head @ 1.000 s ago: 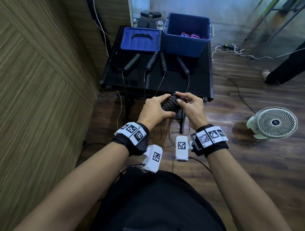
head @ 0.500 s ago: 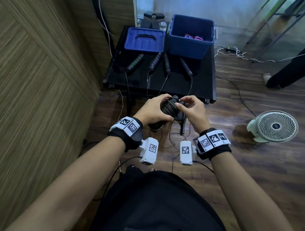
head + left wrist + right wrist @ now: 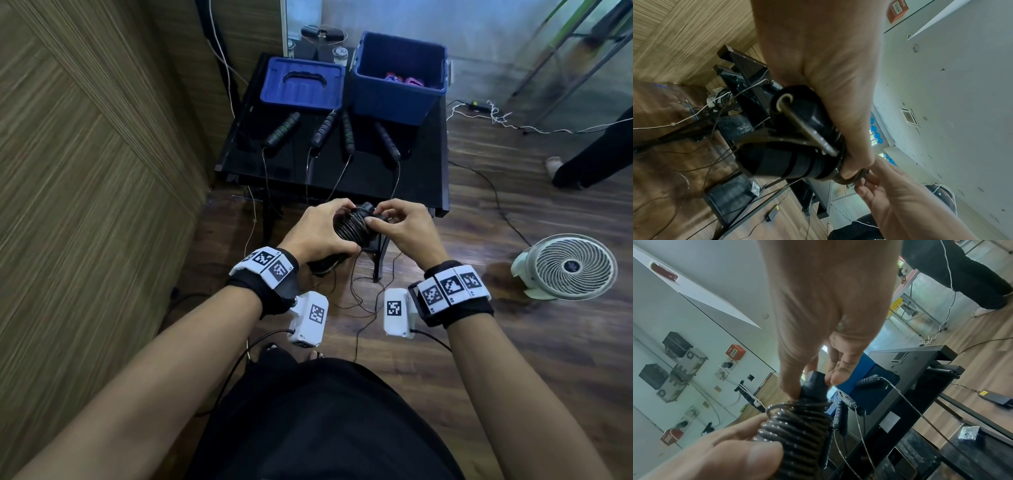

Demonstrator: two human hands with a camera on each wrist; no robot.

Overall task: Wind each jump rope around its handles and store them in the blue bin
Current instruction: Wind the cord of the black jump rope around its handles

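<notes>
Here, low in the centre of the head view, two bare hands meet over a bundle of black handles (image 3: 351, 228) wound with dark rope. The left hand (image 3: 317, 233) is curled closed around the bundle, thumb pressed on the coils. The right hand (image 3: 402, 228) pinches the bundle's top end between thumb and fingertips, the other fingers loosely bent. Loose rope hangs below the hands toward the wooden floor (image 3: 513, 359).

Beyond the hands, mid-frame, stands a black table (image 3: 421, 178). Four more black handles (image 3: 282, 128) lie on it in a row, their thin ropes trailing over the near edge. At the table's far side, upper centre, sits a blue lid (image 3: 303, 85), and just right of it the open blue bin (image 3: 399, 101) with pink things inside. At the right edge, a white fan (image 3: 565, 267) rests on the floor.
</notes>
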